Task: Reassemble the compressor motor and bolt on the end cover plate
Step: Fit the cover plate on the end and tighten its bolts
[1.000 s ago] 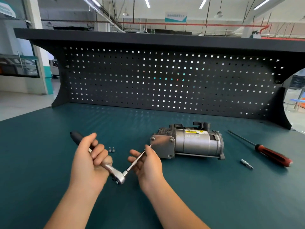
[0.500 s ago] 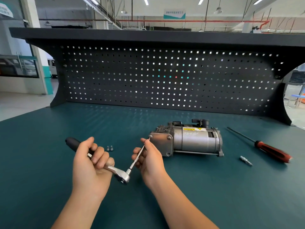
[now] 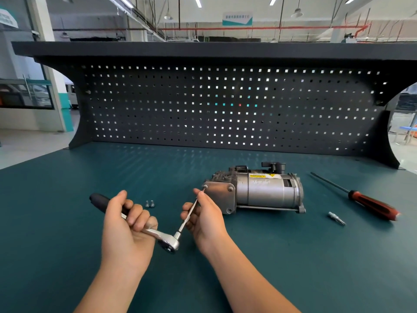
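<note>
Bright, even overhead light from ceiling strip lights [image 3: 198, 1] at top of frame. Backlight glints through pegboard [image 3: 225, 114] holes, dappling far benchtop [image 3: 67, 177]. Shadows soft and short; faint one under motor [image 3: 268, 190], mild sheen on its casing. Strong wide-angle bowing at left, right edges. Centre sharp; screwdriver [image 3: 372, 205] handle at far right smeared

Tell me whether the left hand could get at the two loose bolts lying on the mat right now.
Probably yes. The two loose bolts lie just beyond the knuckles of the left hand, nothing between them. But that hand grips the ratchet, so it likely must let go first.
</note>
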A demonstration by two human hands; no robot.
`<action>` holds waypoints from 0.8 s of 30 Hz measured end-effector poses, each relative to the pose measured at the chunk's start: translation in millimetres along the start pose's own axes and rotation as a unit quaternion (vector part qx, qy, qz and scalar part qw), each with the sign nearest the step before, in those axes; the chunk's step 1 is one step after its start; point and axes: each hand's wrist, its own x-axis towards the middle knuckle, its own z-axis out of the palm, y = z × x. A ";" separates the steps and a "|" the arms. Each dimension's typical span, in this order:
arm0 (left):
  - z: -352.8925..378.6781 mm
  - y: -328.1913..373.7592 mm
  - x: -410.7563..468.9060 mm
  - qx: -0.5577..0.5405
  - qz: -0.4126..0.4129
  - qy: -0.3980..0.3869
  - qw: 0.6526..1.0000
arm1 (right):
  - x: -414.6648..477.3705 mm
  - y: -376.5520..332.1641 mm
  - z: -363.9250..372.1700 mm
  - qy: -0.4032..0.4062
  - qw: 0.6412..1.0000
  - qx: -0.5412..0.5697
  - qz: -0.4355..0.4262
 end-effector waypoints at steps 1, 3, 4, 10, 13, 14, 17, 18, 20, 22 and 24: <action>0.2 -1.2 -0.7 -0.010 -0.003 0.003 1.000 | 0.6 -1.2 -0.2 0.002 1.000 -0.001 -0.002; 0.6 -4.7 -2.7 -0.026 -0.010 0.009 1.000 | 1.8 -3.7 -1.6 0.009 1.000 -0.004 -0.009; 1.3 -6.8 -3.6 -0.030 -0.010 0.010 0.999 | 2.7 -4.8 -2.3 0.013 1.000 -0.005 -0.013; 6.7 -14.2 -8.9 -0.008 0.017 0.020 1.000 | 6.3 -4.9 -4.5 0.017 1.000 0.014 -0.005; 5.1 -16.1 -9.4 -0.009 0.021 0.043 0.999 | 6.3 -4.4 -5.2 0.015 1.000 0.018 0.005; 4.2 -17.1 -9.5 -0.012 0.021 0.050 0.998 | 6.0 -4.6 -5.5 0.017 1.000 0.018 0.009; 3.6 -18.9 -10.0 -0.022 0.023 0.055 0.998 | 6.1 -4.8 -5.9 0.019 1.000 0.020 0.016; 3.8 -19.1 -10.3 -0.024 0.025 0.055 0.998 | 5.6 -4.9 -6.1 0.017 1.000 0.019 0.016; 4.1 -19.9 -10.9 -0.019 0.031 0.054 0.998 | 5.8 -5.2 -6.7 0.021 1.000 0.011 0.016; 3.5 -22.1 -12.3 0.007 0.054 0.046 0.997 | 6.8 -5.3 -7.2 0.023 0.999 0.007 0.022; 4.4 -26.7 -16.0 0.070 0.110 0.013 0.991 | 6.2 -5.7 -7.3 0.019 0.999 0.004 0.031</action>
